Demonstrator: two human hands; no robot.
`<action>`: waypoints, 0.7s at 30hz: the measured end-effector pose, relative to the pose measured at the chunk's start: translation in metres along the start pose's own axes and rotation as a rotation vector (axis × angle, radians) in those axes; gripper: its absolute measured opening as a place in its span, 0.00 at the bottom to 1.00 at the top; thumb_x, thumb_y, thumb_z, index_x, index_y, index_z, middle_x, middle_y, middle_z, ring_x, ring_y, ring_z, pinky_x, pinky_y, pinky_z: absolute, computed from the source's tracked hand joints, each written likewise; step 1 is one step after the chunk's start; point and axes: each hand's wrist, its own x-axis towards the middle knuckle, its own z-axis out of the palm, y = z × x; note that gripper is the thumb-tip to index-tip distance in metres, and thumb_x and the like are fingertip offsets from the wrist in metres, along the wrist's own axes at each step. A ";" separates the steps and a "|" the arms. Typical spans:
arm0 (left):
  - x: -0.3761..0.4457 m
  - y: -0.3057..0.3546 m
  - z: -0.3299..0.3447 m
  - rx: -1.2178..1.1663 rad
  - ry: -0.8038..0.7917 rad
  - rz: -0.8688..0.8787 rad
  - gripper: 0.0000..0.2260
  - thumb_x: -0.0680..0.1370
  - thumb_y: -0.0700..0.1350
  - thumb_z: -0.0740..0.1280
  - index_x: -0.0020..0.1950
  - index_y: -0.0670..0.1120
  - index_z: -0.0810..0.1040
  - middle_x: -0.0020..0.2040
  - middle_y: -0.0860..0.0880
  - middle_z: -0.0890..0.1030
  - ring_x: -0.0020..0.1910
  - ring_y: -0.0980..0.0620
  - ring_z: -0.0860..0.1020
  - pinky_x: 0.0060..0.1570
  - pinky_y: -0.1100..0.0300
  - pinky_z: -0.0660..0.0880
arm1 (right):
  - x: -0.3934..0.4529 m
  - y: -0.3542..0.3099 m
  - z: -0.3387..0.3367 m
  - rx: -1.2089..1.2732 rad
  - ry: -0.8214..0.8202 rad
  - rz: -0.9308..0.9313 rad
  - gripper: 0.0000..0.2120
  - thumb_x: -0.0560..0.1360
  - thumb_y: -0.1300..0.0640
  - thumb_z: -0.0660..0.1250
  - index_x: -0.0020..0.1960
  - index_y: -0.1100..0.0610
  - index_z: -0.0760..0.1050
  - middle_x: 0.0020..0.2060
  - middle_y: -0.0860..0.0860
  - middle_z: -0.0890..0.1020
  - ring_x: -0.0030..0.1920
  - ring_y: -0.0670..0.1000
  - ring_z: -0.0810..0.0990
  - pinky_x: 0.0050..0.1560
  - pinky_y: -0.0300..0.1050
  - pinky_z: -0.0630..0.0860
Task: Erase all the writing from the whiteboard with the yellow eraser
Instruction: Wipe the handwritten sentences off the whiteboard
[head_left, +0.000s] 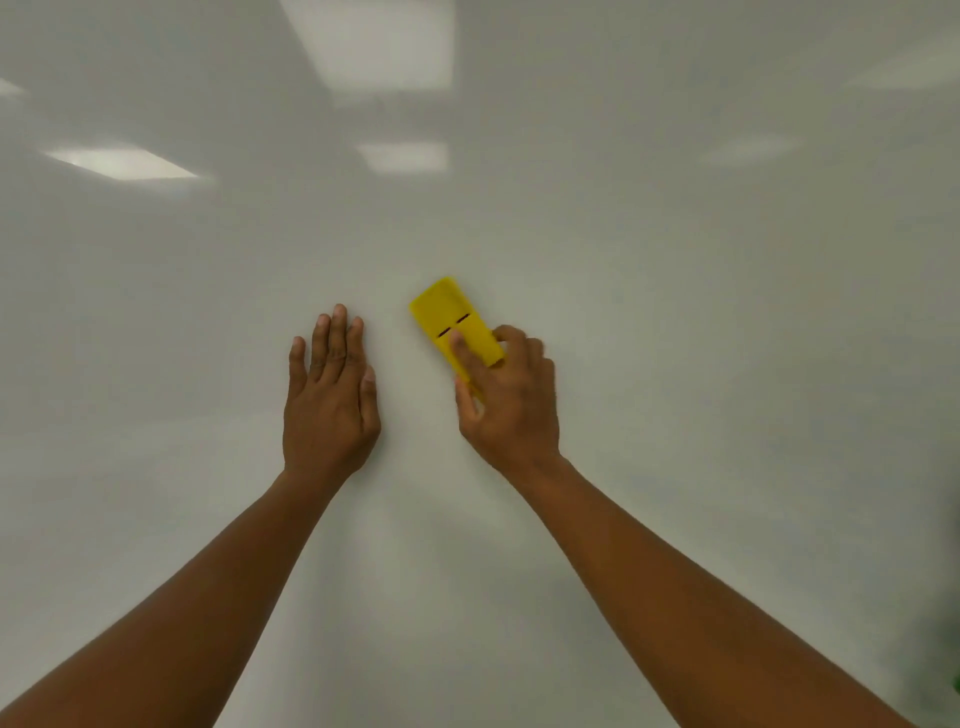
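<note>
Glossy whiteboard (675, 312) fills the view, with one yellow eraser (451, 318) pressed to it and no writing to be seen

Relative to the eraser: the right hand (511, 400) grips its near end, index finger laid along its yellow back and thumb on its side, the block lying flat against the board and slanting away from the wrist; the left hand (330, 395) rests just to its left, flat on the board with fingers straight and together, holding nothing. Only pale reflections of ceiling lights show above it. By the look of things the wiping is done or nearly so, since no marks remain in this part of the board; whatever lies beyond the frame cannot be judged. Count: one eraser, one board, two hands
</note>
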 end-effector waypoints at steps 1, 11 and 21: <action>0.001 -0.003 -0.002 0.004 0.001 0.009 0.26 0.84 0.46 0.50 0.82 0.40 0.54 0.82 0.44 0.53 0.82 0.48 0.50 0.80 0.49 0.44 | 0.002 0.000 0.001 -0.007 -0.029 -0.085 0.23 0.72 0.54 0.70 0.67 0.46 0.75 0.56 0.59 0.76 0.49 0.61 0.74 0.42 0.53 0.73; 0.003 -0.023 -0.008 0.038 -0.026 0.034 0.26 0.84 0.47 0.48 0.82 0.41 0.53 0.82 0.45 0.52 0.82 0.49 0.48 0.80 0.50 0.44 | 0.079 0.016 -0.012 0.098 0.326 0.501 0.24 0.75 0.53 0.68 0.70 0.49 0.73 0.56 0.61 0.73 0.53 0.62 0.72 0.48 0.53 0.71; 0.009 -0.012 -0.010 0.029 -0.040 -0.026 0.26 0.84 0.48 0.47 0.82 0.40 0.52 0.82 0.44 0.53 0.82 0.47 0.49 0.80 0.48 0.45 | 0.119 -0.015 -0.008 -0.024 0.094 0.007 0.23 0.75 0.52 0.65 0.70 0.46 0.72 0.57 0.59 0.74 0.52 0.62 0.72 0.44 0.53 0.70</action>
